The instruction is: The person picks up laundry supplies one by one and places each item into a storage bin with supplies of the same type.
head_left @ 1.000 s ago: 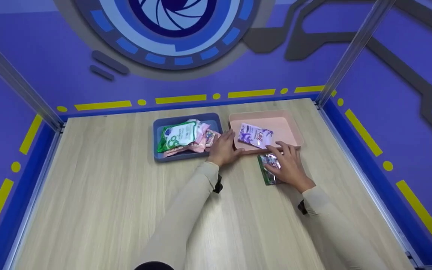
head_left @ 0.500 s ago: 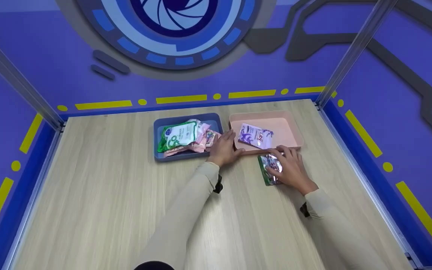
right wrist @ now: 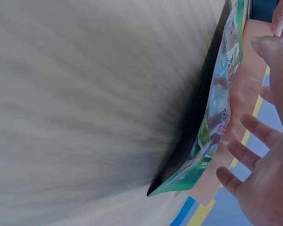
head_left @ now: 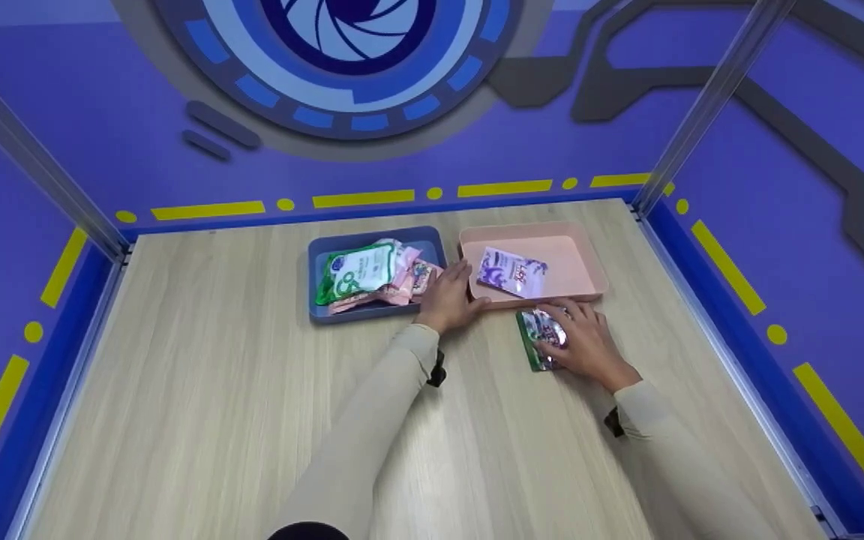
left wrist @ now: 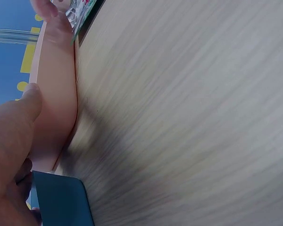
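My left hand (head_left: pixel 447 298) rests at the gap between the blue tray (head_left: pixel 319 318) and the pink tray (head_left: pixel 578 262). In the left wrist view, its thumb (left wrist: pixel 32 96) touches the pink tray's front wall, with other fingers by the blue tray's corner. My right hand (head_left: pixel 582 341) is over a shiny, green-edged pouch (head_left: pixel 539 328) lying on the table in front of the pink tray. In the right wrist view its fingers (right wrist: pixel 245 153) are spread beside the pouch, not closed round it. A purple-and-white packet (head_left: pixel 513 273) lies inside the pink tray.
The blue tray holds a green-and-white packet (head_left: pixel 361 270) on top of several pink packets (head_left: pixel 402 289). Around the wooden table (head_left: pixel 252 420) stand blue-purple panels (head_left: pixel 372 169) at the back and both sides, joined by clear corner posts (head_left: pixel 702 120).
My right hand has drawn back slightly from the pink tray's front rim, and its fingers are now over the pouch. The left hand, trays and packets have stayed in place.
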Available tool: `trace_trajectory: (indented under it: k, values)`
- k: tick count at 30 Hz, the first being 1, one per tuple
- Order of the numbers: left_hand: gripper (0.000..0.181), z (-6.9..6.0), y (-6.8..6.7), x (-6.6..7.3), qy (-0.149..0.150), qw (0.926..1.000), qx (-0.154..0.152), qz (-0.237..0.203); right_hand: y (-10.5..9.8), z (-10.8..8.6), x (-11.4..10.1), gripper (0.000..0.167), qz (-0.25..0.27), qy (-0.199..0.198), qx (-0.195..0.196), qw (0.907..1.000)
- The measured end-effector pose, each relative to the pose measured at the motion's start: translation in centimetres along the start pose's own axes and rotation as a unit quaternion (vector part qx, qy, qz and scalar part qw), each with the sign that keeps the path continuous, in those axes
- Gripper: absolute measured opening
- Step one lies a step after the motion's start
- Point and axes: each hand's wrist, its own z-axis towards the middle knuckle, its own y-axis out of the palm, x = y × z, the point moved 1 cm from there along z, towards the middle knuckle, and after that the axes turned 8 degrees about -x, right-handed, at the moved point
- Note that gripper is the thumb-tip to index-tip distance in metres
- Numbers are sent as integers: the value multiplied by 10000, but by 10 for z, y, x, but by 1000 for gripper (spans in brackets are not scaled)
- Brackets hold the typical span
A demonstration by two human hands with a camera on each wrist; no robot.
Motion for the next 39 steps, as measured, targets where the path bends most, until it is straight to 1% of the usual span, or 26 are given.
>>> trace_trajectory:
  k: [4,8,15,18,23,29,33,37,39]
  values:
    - [80,0,0,0,6,10000,-14,11,0,-1,2,70,-6,34,-186,9998]
    - [80,-1,-1,0,-15,10000,-66,-3,1,-2,3,70,15,79,-292,9995]
    - [82,1,-1,0,-82,9998,-131,80,4,-4,5,68,-45,-3,-168,9998]
    - [83,1,0,0,-102,9998,-166,67,4,-6,5,67,-80,16,-183,9998]
    - [81,1,0,0,-95,9998,-147,51,4,-7,5,69,-27,157,-361,9992]
    - [80,2,0,0,-76,9999,-122,21,2,-8,5,71,-22,207,-506,9985]
    - [81,1,0,-1,-76,9999,-112,-7,1,-7,7,73,30,275,-704,9971]
    - [81,1,0,-1,-83,9999,-116,-62,-2,-7,8,78,120,392,-944,9947]
    - [81,1,0,0,-90,9999,-127,-75,-3,-7,8,81,139,404,-981,9943]
